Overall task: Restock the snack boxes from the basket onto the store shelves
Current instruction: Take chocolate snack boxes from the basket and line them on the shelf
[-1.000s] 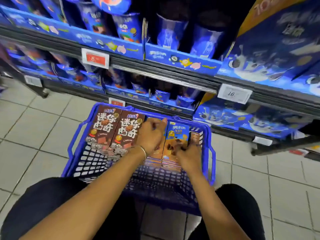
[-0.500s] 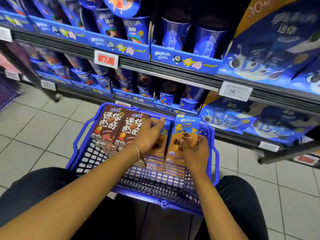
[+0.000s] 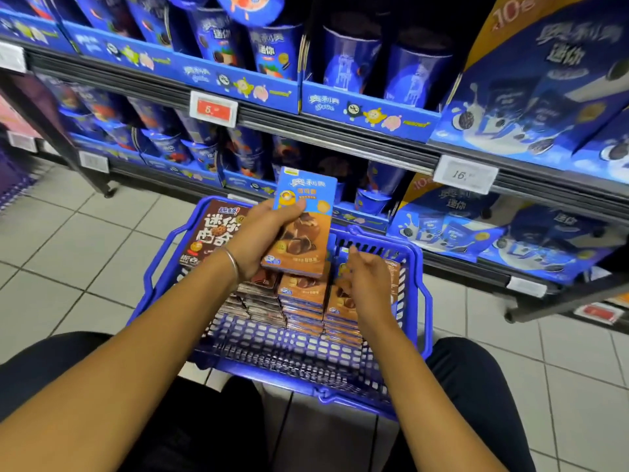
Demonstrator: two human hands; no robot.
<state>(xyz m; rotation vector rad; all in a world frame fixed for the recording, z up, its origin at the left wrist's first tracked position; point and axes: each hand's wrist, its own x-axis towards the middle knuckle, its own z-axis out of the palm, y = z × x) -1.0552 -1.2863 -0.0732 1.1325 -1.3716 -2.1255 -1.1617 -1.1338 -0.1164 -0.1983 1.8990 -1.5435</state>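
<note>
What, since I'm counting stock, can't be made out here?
Head view:
- Price tag: later digits blurred.
- Brown boxes: partly covered by left hand holding a box.
- Basket stacks: lower boxes hidden beneath top ones.
- Top-shelf packs: cut off by top edge.

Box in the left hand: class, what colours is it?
Blue top, orange-brown below; the head view shows the box held by the left hand.

A blue-and-orange snack box, tilted, is held above the blue basket (more boxes stacked inside).
</note>
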